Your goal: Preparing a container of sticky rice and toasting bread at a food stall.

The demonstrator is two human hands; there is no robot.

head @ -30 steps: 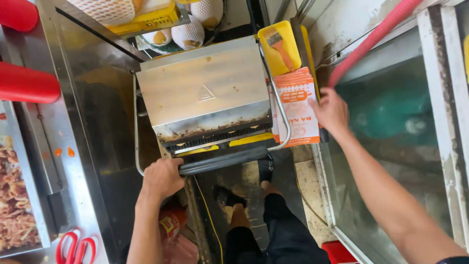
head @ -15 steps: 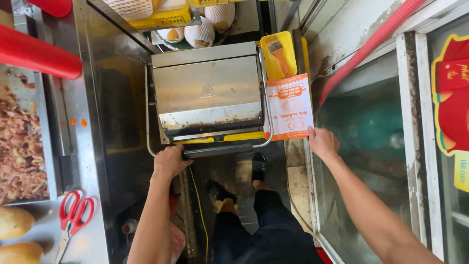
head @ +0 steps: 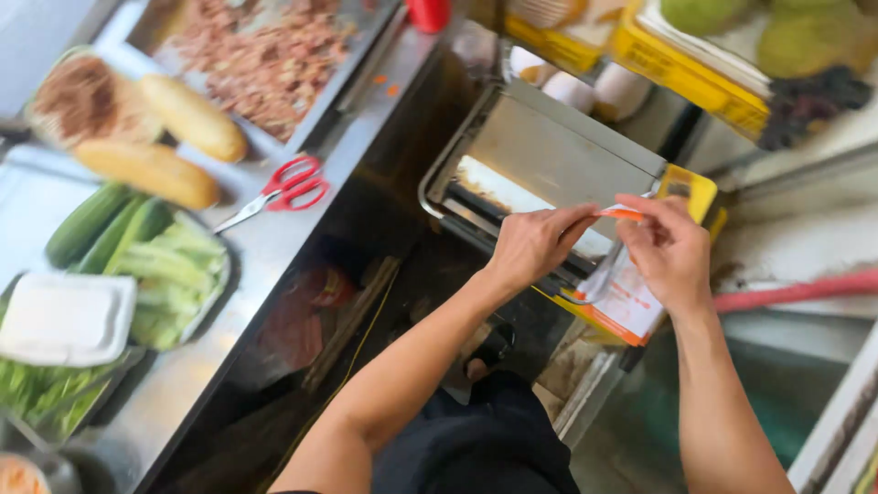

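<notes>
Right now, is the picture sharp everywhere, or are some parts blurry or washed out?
Head view: tilted and softly blurred throughout; the left hand and right hand are clearest, the scissors and bread smeared, the fruit at top right out of focus, and daylight glares off the counter.

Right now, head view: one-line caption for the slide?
Both hands, left hand and right hand, pinch a thin orange strip above a metal sandwich press, beside a counter holding red scissors.

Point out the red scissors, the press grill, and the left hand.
red scissors (head: 294,183), head view, on the handles.
press grill (head: 558,151), head view, on the steel lid.
left hand (head: 535,245), head view, back of the hand.
</notes>
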